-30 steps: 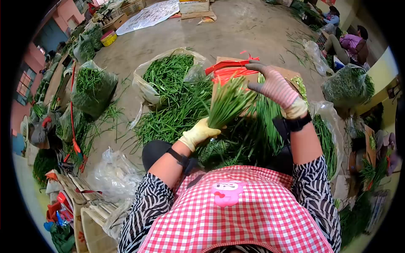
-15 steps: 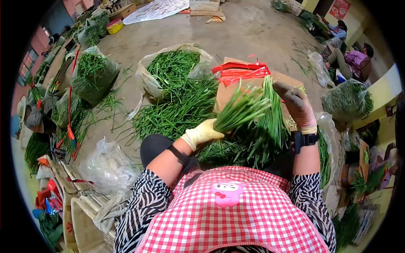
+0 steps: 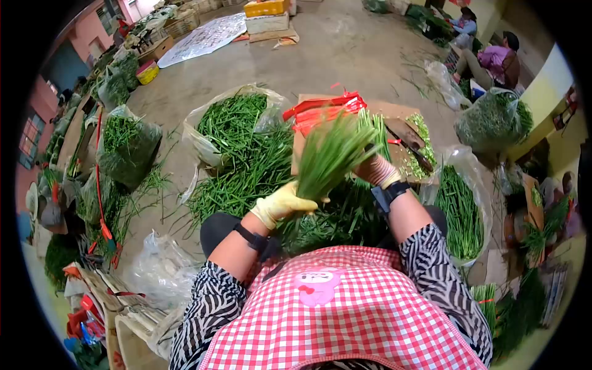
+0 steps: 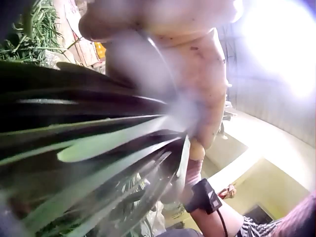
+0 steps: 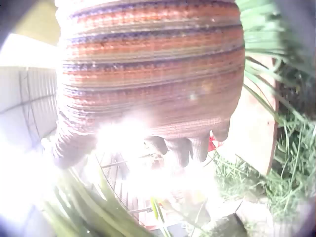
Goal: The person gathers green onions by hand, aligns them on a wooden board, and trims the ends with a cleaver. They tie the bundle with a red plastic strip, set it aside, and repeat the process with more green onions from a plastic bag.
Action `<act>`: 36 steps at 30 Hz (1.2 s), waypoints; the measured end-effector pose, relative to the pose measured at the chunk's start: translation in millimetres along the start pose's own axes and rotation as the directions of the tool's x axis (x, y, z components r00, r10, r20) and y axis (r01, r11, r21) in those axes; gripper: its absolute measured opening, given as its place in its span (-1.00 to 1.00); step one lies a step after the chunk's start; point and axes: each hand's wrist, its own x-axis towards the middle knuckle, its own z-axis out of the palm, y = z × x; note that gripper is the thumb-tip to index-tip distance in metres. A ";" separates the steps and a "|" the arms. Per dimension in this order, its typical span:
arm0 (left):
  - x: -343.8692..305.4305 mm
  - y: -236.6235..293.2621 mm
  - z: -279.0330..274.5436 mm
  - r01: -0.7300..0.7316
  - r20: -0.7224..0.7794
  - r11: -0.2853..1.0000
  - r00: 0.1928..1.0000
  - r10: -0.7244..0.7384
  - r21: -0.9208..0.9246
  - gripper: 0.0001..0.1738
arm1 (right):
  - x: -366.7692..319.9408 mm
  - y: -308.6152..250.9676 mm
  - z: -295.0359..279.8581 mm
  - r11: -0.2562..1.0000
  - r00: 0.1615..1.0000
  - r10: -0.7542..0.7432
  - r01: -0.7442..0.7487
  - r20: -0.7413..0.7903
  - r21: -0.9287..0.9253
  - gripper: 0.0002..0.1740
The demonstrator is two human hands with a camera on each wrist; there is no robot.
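My left hand [image 3: 285, 203], in a pale yellow glove, grips a bunch of garlic chives [image 3: 333, 151] that fans up and to the right. In the left wrist view the flat leaves [image 4: 103, 148] spread wide in front of the glove [image 4: 168, 64]. My right hand [image 3: 375, 169], in a striped glove with grey fingers, is at the bunch's right side, partly hidden by leaves. In the right wrist view its thumb stands apart from the fingers [image 5: 180, 150], with stalks [image 5: 94, 207] below the thumb. More chives [image 3: 376, 126] lie on the board with pale ends outward.
Red ties [image 3: 320, 112] lie on a brown board [image 3: 394, 111], beside a dark tool [image 3: 419, 159] and pale trimmings [image 3: 422, 132]. A bag [image 3: 191, 139] with loose chives stands left, another filled bag [image 3: 462, 216] right. Two people sit at the far right.
My right hand moves from over the red ties to the right, then back inward beside the bunch. The bunch tilts right, then swings more upright in my left hand. The head view shifts.
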 end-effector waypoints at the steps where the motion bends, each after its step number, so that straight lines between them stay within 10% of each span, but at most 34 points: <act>1: 3.4 -3.8 0.4 0.005 0.059 1.000 0.998 -0.005 -0.010 -0.39 | 4.5 -4.2 2.6 0.741 1.000 -0.004 0.010 0.011 -0.672 -0.24; 2: 5.2 -4.4 1.2 0.031 0.084 0.999 0.996 -0.030 -0.008 -0.37 | 11.8 -3.0 -1.4 0.098 1.000 -0.008 0.023 0.022 -0.995 -0.21; 3: 6.1 -6.1 2.4 0.057 0.109 0.998 0.993 -0.056 -0.006 -0.35 | 22.9 -0.8 -11.8 -0.451 0.980 -0.010 0.174 0.200 -0.876 -0.18; 5: 5.1 -5.8 10.6 0.054 0.125 0.998 0.991 -0.052 -0.011 -0.31 | 39.4 20.6 -48.8 -0.940 0.926 0.114 0.217 0.359 -0.263 -0.01; 11: 7.8 -24.2 13.3 0.108 0.085 0.970 0.992 -0.092 -0.216 -0.33 | 35.8 43.9 -63.8 -0.670 0.884 0.233 0.447 0.404 -0.592 0.40; 21: 15.0 -8.4 33.2 0.092 0.101 0.966 0.993 -0.069 -0.243 -0.45 | 8.3 47.3 -62.5 -0.839 0.717 0.321 0.518 0.618 -0.165 0.61; 28: 14.2 10.1 42.9 0.261 0.118 0.948 0.951 -0.284 0.181 -0.36 | 22.0 76.5 -65.2 -0.929 0.879 0.246 0.334 0.409 -0.159 0.20; 36: 17.5 -12.6 8.8 0.263 0.322 0.965 0.913 -0.251 0.008 -0.36 | 33.5 55.3 -47.6 -0.882 0.892 0.302 0.395 0.335 -0.257 -0.35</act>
